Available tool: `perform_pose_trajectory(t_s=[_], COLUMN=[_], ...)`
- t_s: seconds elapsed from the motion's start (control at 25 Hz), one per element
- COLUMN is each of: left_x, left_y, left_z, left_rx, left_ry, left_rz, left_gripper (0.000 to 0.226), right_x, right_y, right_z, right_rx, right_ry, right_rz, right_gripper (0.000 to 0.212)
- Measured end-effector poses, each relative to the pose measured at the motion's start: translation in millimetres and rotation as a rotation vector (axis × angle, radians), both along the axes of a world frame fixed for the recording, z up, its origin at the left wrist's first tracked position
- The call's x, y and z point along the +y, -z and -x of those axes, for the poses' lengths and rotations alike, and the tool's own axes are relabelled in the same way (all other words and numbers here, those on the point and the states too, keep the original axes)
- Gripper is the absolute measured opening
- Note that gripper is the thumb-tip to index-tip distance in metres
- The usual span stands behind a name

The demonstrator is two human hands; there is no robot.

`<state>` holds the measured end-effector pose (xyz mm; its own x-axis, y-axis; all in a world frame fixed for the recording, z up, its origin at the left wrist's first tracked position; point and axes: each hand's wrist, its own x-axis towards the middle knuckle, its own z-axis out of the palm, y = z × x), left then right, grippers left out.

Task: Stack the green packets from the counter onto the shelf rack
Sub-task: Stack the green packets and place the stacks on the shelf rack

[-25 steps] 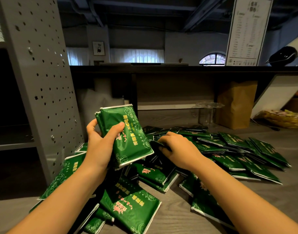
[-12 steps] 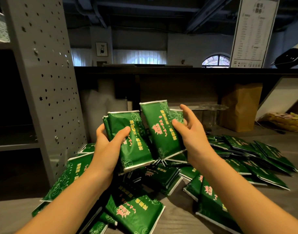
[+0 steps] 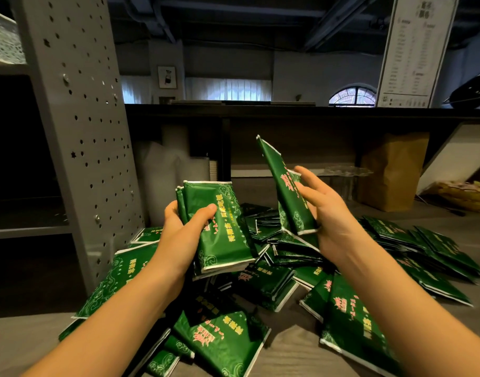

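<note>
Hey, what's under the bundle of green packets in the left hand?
Below the bundle that the left hand grips lie loose green packets heaped on the counter. The bundle and forearm hide the rest.

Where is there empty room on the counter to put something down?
Bare counter shows bottom left, between the shelf rack and the packets; also far right, between the packets and the brown paper bag. The middle heap is crowded.

Glossy green packets (image 3: 219, 227), matt counter (image 3: 288, 355), painted shelf rack (image 3: 81, 118).
The packets look like slick plastic film with a sheen and white crimped edges; the counter shows dull grey-brown wood grain; the rack is matt grey perforated metal; a brown paper bag (image 3: 391, 172) is creased.
</note>
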<state>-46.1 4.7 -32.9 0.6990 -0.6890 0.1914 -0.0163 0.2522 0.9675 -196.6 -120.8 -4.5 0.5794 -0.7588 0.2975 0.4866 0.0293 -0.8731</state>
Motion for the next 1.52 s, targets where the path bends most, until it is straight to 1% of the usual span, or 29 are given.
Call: perform_pose_trajectory(t_s=[0.12,0.2,0.28,0.36,0.44,0.48,0.64,0.72,0.8,0.92,1.0,1.08,1.12,1.2,1.24,1.32,1.44,1.52], left_x=[-3,-4,-4,-4,-4,-4,-6,-5,-4,-5,-6,-3,1,11,17,31,52,60], left_y=[3,5,7,9,10,11,12,14,15,13,10,4,-1,-9,-12,-15,-12,-5], left_z=[1,6,12,16,18,19,18,17,18,20,19,20,20,24,27,37,59,76], left_rx=[-0.008,0.003,0.014,-0.004,-0.024,-0.016,0.073,0.065,0.024,-0.026,-0.025,-0.059,-0.099,-0.185,-0.226,-0.274,-0.321,-0.289], left_ry=[0.016,0.042,0.047,0.041,0.047,0.061,0.152,0.209,0.256,0.29,0.3,0.315,0.329,0.358,0.374,0.389,0.359,0.376], left_rz=[-0.014,0.0,0.041,0.063,0.06,0.062,0.115,0.116,0.11,0.118,0.155,0.165,0.158,0.134,0.114,0.076,0.063,0.064], left_gripper=[0.063,0.071,0.084,0.094,0.098,0.097,0.078,0.072,0.068,0.077,0.077,0.074,0.074,0.081,0.082,0.077,0.052,0.037], right_x=[5,11,21,27,29,30,34,32,28,28,24,22,22,25,28,36,53,62], right_y=[6,19,28,33,37,39,33,31,30,26,24,21,18,14,13,17,25,30], right_z=[-3,-12,-21,-26,-28,-28,-24,-25,-27,-21,-18,-16,-15,-6,0,13,34,49], right_rx=[0.142,0.247,0.259,0.24,0.259,0.27,0.278,0.306,0.329,0.331,0.357,0.385,0.377,0.337,0.316,0.275,0.292,0.33], right_ry=[0.026,0.137,0.227,0.251,0.237,0.204,-0.05,-0.134,-0.175,-0.14,-0.118,-0.185,-0.243,-0.298,-0.298,-0.265,-0.14,-0.048], right_rz=[0.148,0.337,0.511,0.561,0.58,0.576,0.46,0.433,0.384,0.36,0.334,0.284,0.267,0.285,0.305,0.329,0.368,0.403], right_gripper=[0.055,0.058,0.062,0.064,0.066,0.067,0.074,0.08,0.084,0.09,0.106,0.123,0.125,0.118,0.115,0.113,0.115,0.114])
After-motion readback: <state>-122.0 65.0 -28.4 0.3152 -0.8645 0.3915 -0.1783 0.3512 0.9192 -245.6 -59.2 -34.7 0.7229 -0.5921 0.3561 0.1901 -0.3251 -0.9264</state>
